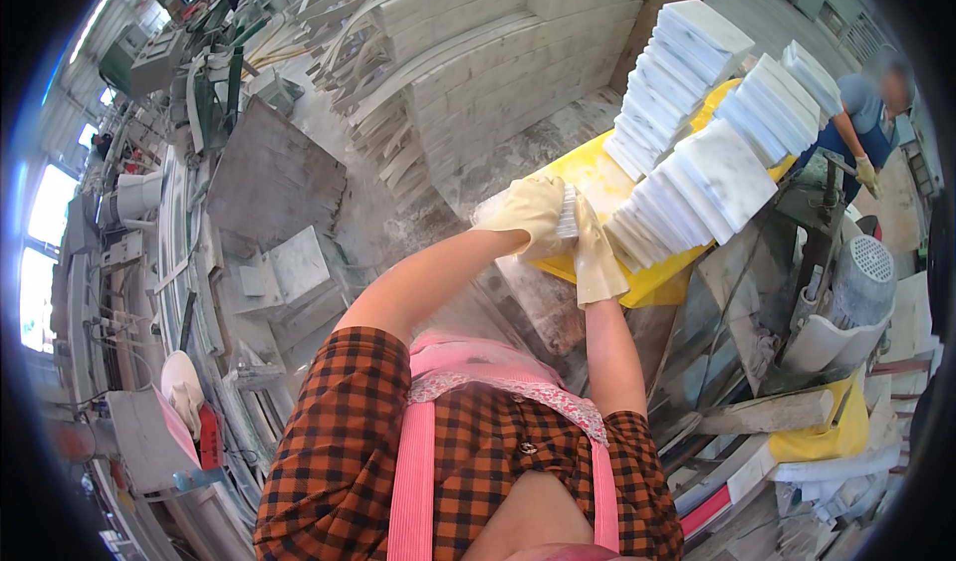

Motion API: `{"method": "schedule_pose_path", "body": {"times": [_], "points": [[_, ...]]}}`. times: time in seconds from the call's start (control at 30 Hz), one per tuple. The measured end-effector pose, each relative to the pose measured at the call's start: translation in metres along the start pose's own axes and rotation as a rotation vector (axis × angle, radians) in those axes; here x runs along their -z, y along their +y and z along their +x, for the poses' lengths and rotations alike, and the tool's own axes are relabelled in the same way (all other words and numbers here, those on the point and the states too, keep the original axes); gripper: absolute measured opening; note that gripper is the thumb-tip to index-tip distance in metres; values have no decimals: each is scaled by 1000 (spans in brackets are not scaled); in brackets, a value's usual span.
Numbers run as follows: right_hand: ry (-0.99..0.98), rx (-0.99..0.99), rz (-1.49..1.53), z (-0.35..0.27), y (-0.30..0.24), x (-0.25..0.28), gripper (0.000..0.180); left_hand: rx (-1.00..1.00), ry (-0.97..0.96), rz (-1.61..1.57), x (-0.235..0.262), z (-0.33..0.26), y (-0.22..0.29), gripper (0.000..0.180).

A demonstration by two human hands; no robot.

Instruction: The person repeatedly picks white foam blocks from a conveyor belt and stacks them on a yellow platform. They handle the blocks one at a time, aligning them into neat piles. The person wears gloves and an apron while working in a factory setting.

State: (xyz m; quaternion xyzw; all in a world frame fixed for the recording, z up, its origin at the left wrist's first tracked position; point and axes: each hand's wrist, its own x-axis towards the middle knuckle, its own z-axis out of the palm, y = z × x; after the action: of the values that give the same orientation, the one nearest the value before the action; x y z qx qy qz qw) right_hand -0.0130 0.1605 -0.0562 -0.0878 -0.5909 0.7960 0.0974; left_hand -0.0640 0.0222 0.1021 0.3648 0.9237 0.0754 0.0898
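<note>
Both my hands wear cream rubber gloves and meet at the near left end of a yellow sheet [583, 170]. My left hand [530, 211] is closed on a small white ridged piece [568, 213], whose exact kind I cannot make out. My right hand [596, 257] presses against the other side of this piece, its fingers partly hidden. Just right of my right hand, a row of white marble slabs [697, 193] leans on the yellow sheet. Behind it stand a taller stack of marble slabs [672, 83] and another slab stack [772, 113].
A wall of long pale stone strips [498, 73] stands ahead. At right, a person [866, 113] in blue with gloves is near the slabs. A grey motor [864, 272] and a wooden beam [767, 412] lie lower right. Machinery and a large dark board [274, 178] fill the left.
</note>
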Motion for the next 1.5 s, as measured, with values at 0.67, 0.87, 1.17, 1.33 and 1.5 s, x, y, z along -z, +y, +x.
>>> {"method": "schedule_pose_path", "body": {"times": [0.67,0.87,1.17,1.33,1.5], "points": [[627,50,-94,-63,-22,-102,68,-125,346,-539,-51,-20,-68,97],[553,-86,462,-51,-16,-102,70,-174,104,-596,-40,-14,-85,95],[980,45,-238,-41,-46,-174,55,-25,-62,-719,-12,-1,-117,96],[1139,36,-243,-21,-49,-172,46,-60,-89,-944,-21,31,-136,80],[923,163,-97,-6,-28,-156,46,-5,-292,-1718,-38,54,-170,76]]}}
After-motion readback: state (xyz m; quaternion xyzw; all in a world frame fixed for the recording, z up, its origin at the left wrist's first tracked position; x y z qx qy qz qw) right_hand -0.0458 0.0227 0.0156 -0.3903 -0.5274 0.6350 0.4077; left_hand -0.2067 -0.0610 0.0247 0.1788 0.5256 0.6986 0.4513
